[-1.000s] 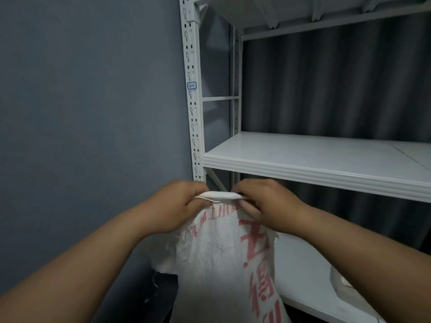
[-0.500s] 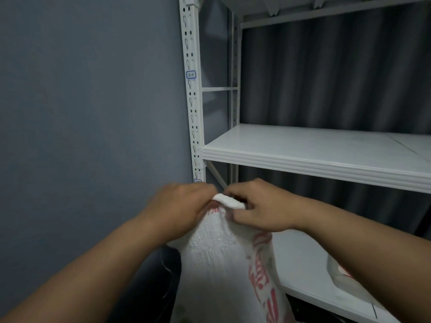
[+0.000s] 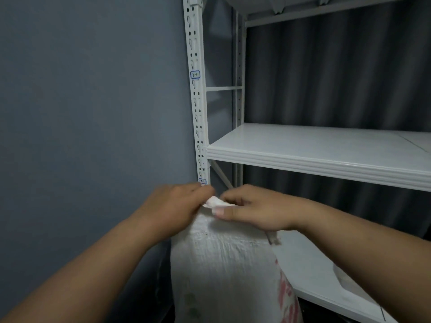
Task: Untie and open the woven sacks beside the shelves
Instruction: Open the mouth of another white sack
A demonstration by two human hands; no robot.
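Dim, soft bluish light, mild wide-angle bending at edges, slight blur

The bunched top of the white woven sack with red print (image 3: 224, 264) was mostly covered by the left hand (image 3: 177, 203) and the right hand (image 3: 254, 209); only a small blurred tuft showed between them, and whether any tie remained there could not be told. The left hand's fingertips were hidden behind that tuft. The sack's lower part ran off the bottom edge, and its red print was too smeared to read. A pale object (image 3: 347, 279) on the lower white metal shelf (image 3: 310, 271) was half hidden by the right forearm.
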